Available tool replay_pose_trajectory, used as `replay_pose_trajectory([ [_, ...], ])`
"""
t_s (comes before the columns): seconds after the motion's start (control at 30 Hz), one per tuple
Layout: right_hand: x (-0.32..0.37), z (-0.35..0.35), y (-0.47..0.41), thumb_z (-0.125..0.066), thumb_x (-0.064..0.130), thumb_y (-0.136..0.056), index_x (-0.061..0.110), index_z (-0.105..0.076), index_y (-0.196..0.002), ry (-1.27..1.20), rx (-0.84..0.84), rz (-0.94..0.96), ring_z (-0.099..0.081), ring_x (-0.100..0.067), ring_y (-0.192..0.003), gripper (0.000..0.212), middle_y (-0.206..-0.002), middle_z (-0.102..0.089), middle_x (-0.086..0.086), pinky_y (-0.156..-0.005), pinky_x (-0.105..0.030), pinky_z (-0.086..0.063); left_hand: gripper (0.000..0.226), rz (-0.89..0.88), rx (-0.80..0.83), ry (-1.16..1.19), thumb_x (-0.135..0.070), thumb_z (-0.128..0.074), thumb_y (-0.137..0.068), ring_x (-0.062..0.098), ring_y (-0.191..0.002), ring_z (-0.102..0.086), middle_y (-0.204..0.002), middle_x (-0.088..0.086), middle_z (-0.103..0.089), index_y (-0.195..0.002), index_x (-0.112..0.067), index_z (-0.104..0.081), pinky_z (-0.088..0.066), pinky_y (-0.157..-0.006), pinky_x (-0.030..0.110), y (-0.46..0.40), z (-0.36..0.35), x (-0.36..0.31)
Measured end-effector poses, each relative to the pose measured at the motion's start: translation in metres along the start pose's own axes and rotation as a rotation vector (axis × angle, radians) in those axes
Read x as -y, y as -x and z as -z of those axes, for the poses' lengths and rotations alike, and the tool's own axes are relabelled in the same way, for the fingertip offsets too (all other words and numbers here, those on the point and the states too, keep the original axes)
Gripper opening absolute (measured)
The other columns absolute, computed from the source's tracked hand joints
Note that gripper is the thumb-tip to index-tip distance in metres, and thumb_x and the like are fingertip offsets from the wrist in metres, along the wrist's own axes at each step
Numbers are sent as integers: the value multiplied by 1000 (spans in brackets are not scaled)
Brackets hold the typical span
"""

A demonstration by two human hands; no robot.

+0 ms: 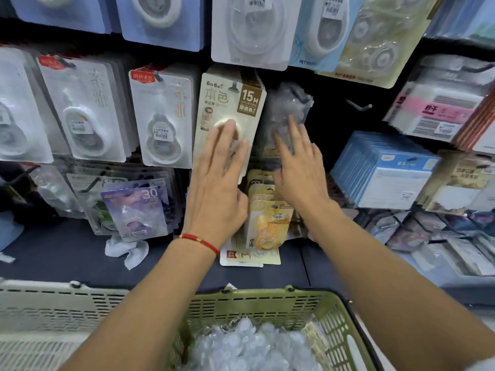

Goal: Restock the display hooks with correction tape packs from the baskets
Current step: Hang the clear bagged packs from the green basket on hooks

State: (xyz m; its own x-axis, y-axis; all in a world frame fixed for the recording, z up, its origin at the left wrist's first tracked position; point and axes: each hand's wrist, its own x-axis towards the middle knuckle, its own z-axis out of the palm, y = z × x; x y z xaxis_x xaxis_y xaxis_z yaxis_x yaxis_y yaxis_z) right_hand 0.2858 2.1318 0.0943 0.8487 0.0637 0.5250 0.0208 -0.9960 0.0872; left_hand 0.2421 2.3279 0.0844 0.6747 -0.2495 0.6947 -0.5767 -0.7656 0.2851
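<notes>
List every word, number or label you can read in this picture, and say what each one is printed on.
"15M": brown panel on the beige pack under the left hand.
"GoGo": top corner of the same pack.
"30": purple pack on the lower row.
"PET": bottom edge of the light blue pack on the top row.
Chinese characters on the packs and the small white price stickers: too blurred or small to read reliably.

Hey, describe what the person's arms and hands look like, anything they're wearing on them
Both forearms are bare, with no gloves or watch. The left hand has a thin red cord bracelet around its wrist, with a small gold-coloured bead on it. The right hand shows no rings or bands on its fingers or wrist. At the bottom right corner a light grey edge may be a sleeve, but it is too cropped to tell.
</notes>
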Motion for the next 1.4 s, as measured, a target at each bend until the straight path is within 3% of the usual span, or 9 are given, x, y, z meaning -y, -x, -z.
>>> replay_pose_trajectory([
  [0.17, -11, -27, -54, -67, 28, -94, 27, -10, -168, 79, 70, -3, -5, -31, -162, 94, -176, 4, -10, -125, -57, -25, 84, 7, 5, 2, 3, -63, -80, 30, -162, -2, -174, 12, -10, -159, -8, -38, -16, -131, 44, 0, -3, 0],
  [0.43, -21, -47, -100, -63, 18, -95, 33, 1, -168, 95, 227, 15, 2, -35, -162, 98, -171, 28, -4, -120, -57, -33, 88, -53, -9, 30, 10, -61, -78, 28, -162, -4, -174, 11, -13, -160, -10, -38, -46, -114, 53, 2, -2, 6],
  [0.7, -36, 4, 7, -58, 19, -96, 15, -49, -154, -274, 189, 7, -45, -36, -143, 58, -166, -33, -12, -109, -50, -48, 68, -86, 72, 54, 11, -63, -76, 38, -138, -48, -154, 14, -49, -142, -5, -59, -46, -112, 50, 44, 25, 17],
  [0.77, -43, 18, 58, -58, 15, -96, 14, -58, -146, -319, 211, 47, -56, -32, -131, 49, -154, -48, -9, -103, -47, -52, 58, -73, 201, 67, 11, -65, -76, 39, -127, -56, -136, 14, -62, -132, -4, -66, -49, -106, 52, 71, 31, 22],
  [0.87, -52, 30, 137, -55, 17, -99, 18, -63, -136, -258, 429, 86, -63, -27, -117, 39, -138, -59, -3, -93, -47, -54, 53, -7, 729, -31, -9, -61, -89, 30, -133, -51, -139, 3, -59, -141, -20, -59, -45, -108, 45, 104, 34, 19],
  [0.97, -56, 26, 210, -54, 20, -101, 20, -60, -141, -158, 674, 59, -57, -27, -127, 40, -140, -56, -2, -96, -42, -52, 60, -19, 1199, -129, -23, -60, -96, 31, -139, -47, -151, 5, -51, -153, -35, -46, -43, -112, 47, 133, 22, 6],
  [1.03, -58, 18, 251, -53, 23, -101, 22, -53, -149, -72, 794, 13, -51, -28, -135, 48, -150, -49, -3, -100, -43, -51, 70, -17, 1296, -119, -24, -60, -95, 33, -142, -46, -158, 7, -46, -159, -38, -37, -42, -115, 45, 152, 13, -3],
  [1.2, -71, -15, 322, -59, 32, -101, 21, -15, -165, -33, 848, -417, -30, -37, -149, 78, -171, -12, -11, -109, -52, -44, 67, 269, 1045, -160, -30, -62, -93, 33, -156, -15, -168, 3, -24, -156, -34, -40, -29, -123, 55, 218, 2, -9],
  [1.4, -70, -58, 373, -48, 44, -105, 13, -19, -160, -256, 630, -840, -60, -47, -116, 70, -141, -49, -23, -90, -52, -50, 76, 495, 806, -253, -18, -70, -85, 44, -151, -24, -167, 20, -23, -155, -18, -41, -30, -122, 55, 292, -1, 5],
])
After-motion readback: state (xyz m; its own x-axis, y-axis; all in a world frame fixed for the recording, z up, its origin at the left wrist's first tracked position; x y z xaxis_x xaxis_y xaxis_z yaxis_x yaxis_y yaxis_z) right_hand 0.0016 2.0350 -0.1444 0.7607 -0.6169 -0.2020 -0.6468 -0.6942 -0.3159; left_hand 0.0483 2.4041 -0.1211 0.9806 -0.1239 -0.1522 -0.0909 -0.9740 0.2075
